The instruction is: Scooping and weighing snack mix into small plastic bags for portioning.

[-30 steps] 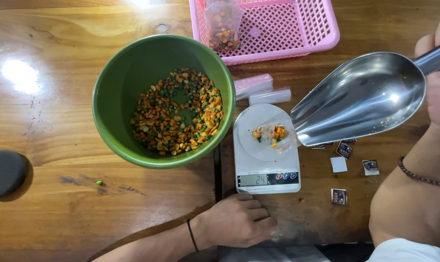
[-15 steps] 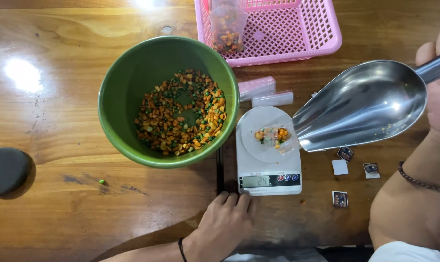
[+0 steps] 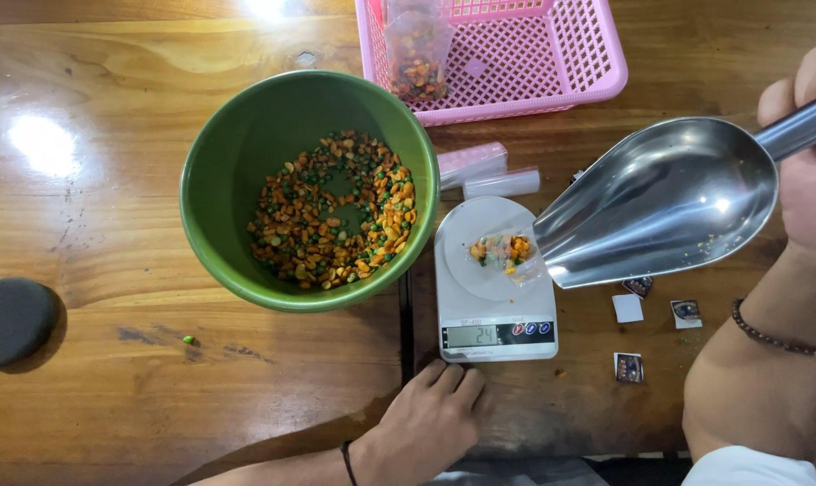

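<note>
A person's right hand (image 3: 808, 171), at the right edge of the frame, grips the handle of a large steel scoop (image 3: 660, 202), fingers wrapped around it, its lip tilted over a small clear bag (image 3: 505, 254) of orange and green snack mix on a white digital scale (image 3: 493, 283) at centre. The left hand (image 3: 426, 418), bottom centre, rests flat on the wooden table (image 3: 156, 378) just below the scale, fingers together, holding nothing. A green bowl (image 3: 219, 193) of the mix sits left of the scale; a pink basket (image 3: 561, 54) lies at top. The portion appears to be mid-weighing; topping it up would call for a gentle, measured pour.
</note>
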